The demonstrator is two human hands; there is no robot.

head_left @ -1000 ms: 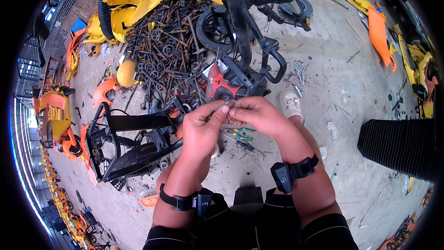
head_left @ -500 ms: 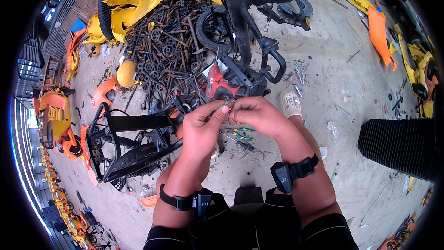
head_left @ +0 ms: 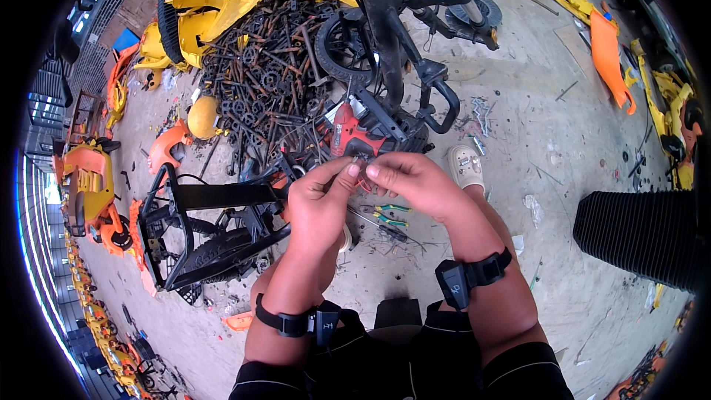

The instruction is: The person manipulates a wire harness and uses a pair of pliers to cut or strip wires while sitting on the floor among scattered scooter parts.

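In front of me, my left hand (head_left: 323,191) is closed in a pinch on something small and greyish that I cannot make out. Close beside it, my right hand (head_left: 411,184) also has its thumb and fingers pressed together, its tips near the same small piece. Right behind my fingertips a red and black power drill (head_left: 352,132) leans on the black scooter frame (head_left: 389,44). Below my hands on the concrete floor lie green-and-yellow-handled pliers (head_left: 389,215) and a black-handled screwdriver (head_left: 392,232).
A heap of rusty bolts and metal parts (head_left: 259,78) spreads at the upper left. Another black frame with a wheel (head_left: 215,194) lies to my left. A black ribbed bin (head_left: 638,237) stands at the right. Yellow body panels (head_left: 200,18) and an orange panel (head_left: 609,59) lie farther out.
My fingertips have drawn slightly apart, leaving a small gap between the thumbs. My left hand has shifted a little left, and my right fingers have changed their pinch.
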